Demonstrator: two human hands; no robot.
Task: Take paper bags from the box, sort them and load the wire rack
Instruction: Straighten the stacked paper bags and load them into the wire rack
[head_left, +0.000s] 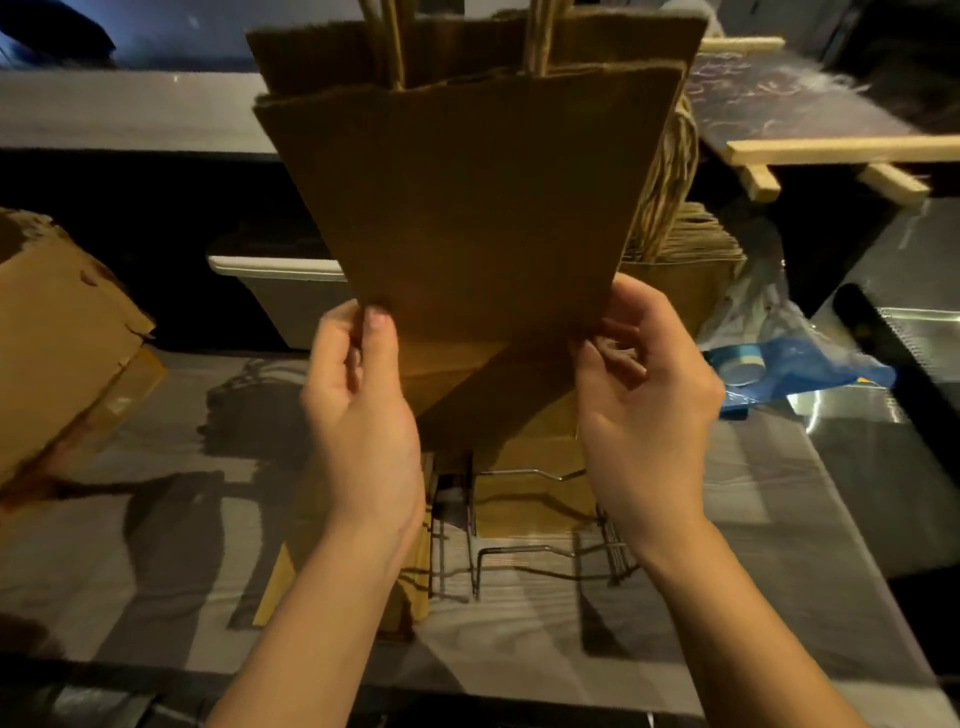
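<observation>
Below both grips: one wire rack (524, 549) stands on the worktop (156, 519), directly under the held bags and between the two wrists.
Left grip (363, 415): thumb and fingers clamped on the lower left edge of the paper bags (457, 208).
Right grip (644, 410): fingers clamped on the lower right edge of the same bags.
Bag axis: long axis upright, with twine handles at the top and the folded base down between the grips.
Coming move (judgement): a straight lowering into the rack. Both grips are equally near, so neither leads.
Count, held bags: two top edges show, one behind the other. Whether there are more cannot be told.
Count, loaded bags (530, 499): brown paper already in the rack, number unclear.
Count, box: one cardboard box (57, 338), left of the left grip and well apart.
Count, spare stock: one upright bundle of bags (680, 244), beyond the right grip.
Other: blue plastic wrap (810, 369), right of the right grip.
</observation>
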